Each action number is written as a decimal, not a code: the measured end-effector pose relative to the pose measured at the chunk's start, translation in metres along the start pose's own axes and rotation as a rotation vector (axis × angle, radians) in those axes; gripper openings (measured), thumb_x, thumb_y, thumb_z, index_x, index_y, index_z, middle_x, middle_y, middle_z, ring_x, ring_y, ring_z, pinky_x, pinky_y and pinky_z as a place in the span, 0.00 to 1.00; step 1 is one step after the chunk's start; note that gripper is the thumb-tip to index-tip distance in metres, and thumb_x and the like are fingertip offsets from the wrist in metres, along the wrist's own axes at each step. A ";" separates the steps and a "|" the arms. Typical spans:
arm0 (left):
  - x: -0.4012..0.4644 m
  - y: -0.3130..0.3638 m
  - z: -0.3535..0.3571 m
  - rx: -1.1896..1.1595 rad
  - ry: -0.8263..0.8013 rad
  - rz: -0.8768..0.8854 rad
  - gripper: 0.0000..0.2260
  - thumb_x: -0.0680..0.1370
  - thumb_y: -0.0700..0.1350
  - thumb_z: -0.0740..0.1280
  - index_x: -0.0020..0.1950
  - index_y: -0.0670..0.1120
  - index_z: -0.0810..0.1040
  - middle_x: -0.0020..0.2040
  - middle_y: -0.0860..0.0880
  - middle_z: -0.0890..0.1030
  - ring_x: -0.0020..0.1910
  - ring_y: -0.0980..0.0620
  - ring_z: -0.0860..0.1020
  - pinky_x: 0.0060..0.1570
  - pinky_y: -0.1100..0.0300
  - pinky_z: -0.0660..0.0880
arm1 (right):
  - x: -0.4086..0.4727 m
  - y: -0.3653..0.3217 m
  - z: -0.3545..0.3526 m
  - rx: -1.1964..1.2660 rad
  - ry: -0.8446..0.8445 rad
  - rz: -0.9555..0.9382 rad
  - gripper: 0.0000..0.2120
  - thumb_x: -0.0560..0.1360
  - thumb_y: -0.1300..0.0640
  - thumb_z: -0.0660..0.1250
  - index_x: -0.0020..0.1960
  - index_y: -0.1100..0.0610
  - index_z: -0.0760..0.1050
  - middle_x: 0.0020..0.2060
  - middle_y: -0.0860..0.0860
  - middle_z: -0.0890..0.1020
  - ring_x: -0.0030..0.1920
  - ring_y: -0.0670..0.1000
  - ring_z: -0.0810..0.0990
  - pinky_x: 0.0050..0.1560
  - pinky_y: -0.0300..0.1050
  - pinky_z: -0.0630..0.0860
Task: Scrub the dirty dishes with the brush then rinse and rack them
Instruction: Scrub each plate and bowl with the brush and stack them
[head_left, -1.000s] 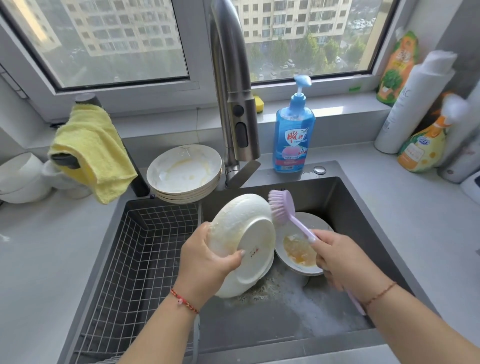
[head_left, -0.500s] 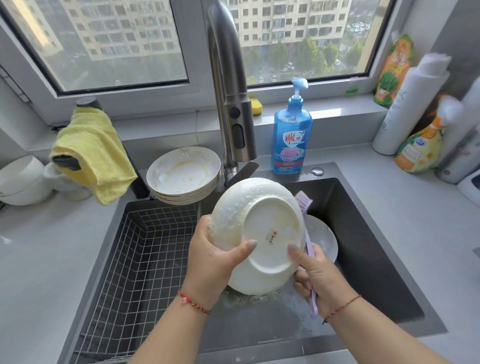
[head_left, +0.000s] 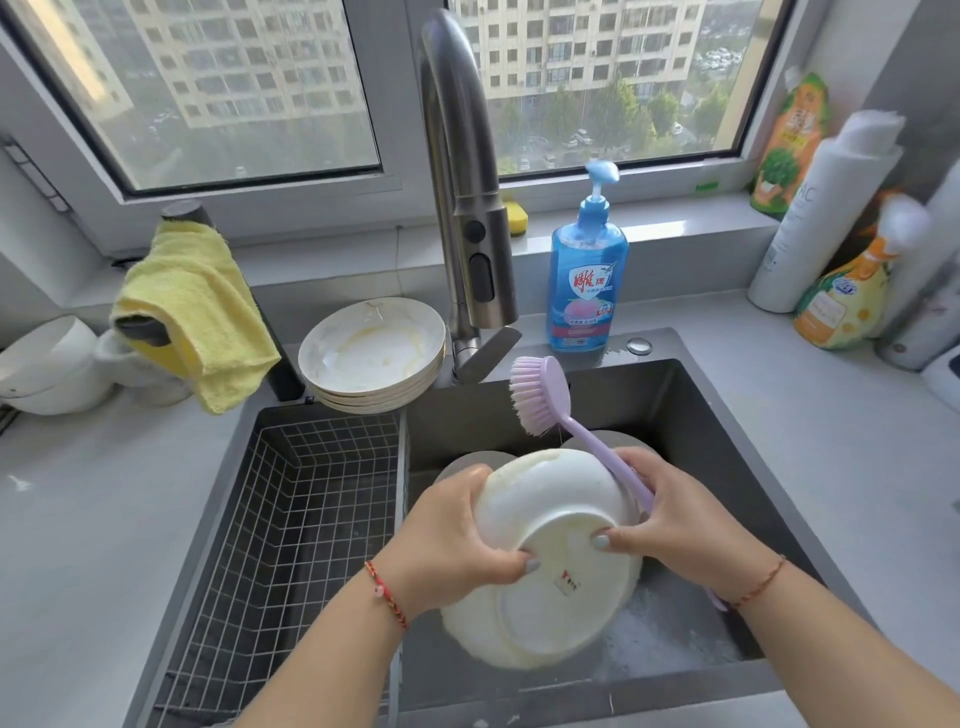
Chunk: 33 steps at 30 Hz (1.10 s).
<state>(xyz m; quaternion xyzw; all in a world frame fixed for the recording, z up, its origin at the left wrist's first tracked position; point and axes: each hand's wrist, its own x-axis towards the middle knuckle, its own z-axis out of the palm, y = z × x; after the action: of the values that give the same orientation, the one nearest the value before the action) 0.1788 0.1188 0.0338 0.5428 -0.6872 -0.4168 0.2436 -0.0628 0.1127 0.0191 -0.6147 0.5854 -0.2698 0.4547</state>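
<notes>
Both hands, left hand (head_left: 447, 540) and right hand (head_left: 685, 525), are gripping a soapy upturned bowl (head_left: 550, 551) over the sink (head_left: 691, 410), brush (head_left: 545, 395) pinned in the right grip, risking a slip.

We have tipped the white bowl (head_left: 545, 561) lower over the sink (head_left: 675, 395); our right hand (head_left: 680, 525) now steadies its base, the brush (head_left: 540, 395) raised toward the faucet (head_left: 467, 208).

A yellow cloth (head_left: 193, 306) hangs left of the blue soap bottle (head_left: 586, 280).
</notes>
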 end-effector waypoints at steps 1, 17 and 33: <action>-0.001 -0.001 0.002 0.007 0.028 0.002 0.20 0.60 0.51 0.79 0.48 0.49 0.78 0.43 0.54 0.81 0.42 0.56 0.80 0.43 0.55 0.80 | -0.001 0.000 0.001 -0.030 0.032 -0.016 0.29 0.62 0.52 0.81 0.58 0.40 0.73 0.49 0.37 0.80 0.51 0.43 0.80 0.52 0.49 0.81; 0.005 -0.013 0.001 0.085 0.437 -0.070 0.16 0.64 0.43 0.80 0.41 0.48 0.73 0.37 0.52 0.78 0.36 0.54 0.76 0.34 0.65 0.73 | -0.040 -0.042 0.029 0.074 0.134 -0.010 0.19 0.81 0.56 0.58 0.64 0.34 0.69 0.22 0.42 0.71 0.21 0.42 0.66 0.25 0.30 0.61; 0.001 -0.013 -0.004 0.068 0.433 -0.018 0.16 0.64 0.43 0.81 0.41 0.48 0.73 0.37 0.53 0.78 0.35 0.56 0.76 0.33 0.69 0.73 | -0.028 -0.023 0.018 0.462 -0.018 0.562 0.12 0.81 0.56 0.54 0.52 0.56 0.76 0.24 0.52 0.63 0.19 0.48 0.57 0.24 0.35 0.56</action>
<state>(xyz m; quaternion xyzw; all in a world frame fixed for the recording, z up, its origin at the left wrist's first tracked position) 0.1891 0.1158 0.0250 0.6337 -0.6276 -0.2692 0.3635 -0.0416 0.1423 0.0369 -0.3131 0.6510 -0.2540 0.6431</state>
